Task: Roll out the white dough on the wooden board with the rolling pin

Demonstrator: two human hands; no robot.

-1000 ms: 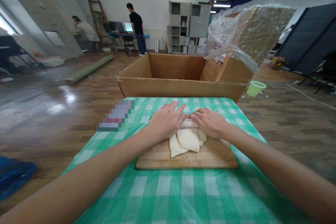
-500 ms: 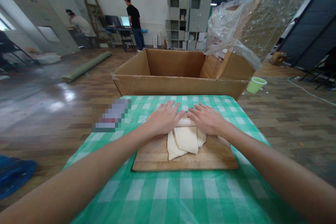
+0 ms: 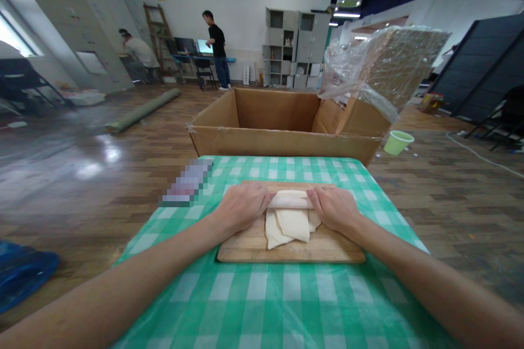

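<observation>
A pale rolling pin (image 3: 290, 200) lies across folded, cream-coloured dough (image 3: 292, 225) on a wooden cutting board (image 3: 245, 252). My left hand (image 3: 245, 204) is closed over the pin's left end, its thumb pointing inward. On the other end, my right hand (image 3: 334, 207) is wrapped the same way. Both ends of the pin are hidden under my fingers. The dough lies in overlapping flaps, and its front part spreads toward me past the pin.
Under the board is a green-and-white checked tablecloth (image 3: 262, 305), with a blurred-out flat object (image 3: 188, 182) at its left edge. A large cardboard box (image 3: 286, 142) stands behind the table. A green bucket (image 3: 398, 142) is on the floor; two people are in the background.
My fingers, stretched out flat before, are now curled around the rolling pin. Both hands have drawn back toward me, uncovering the board's far edge. The head view has tilted up slightly.
</observation>
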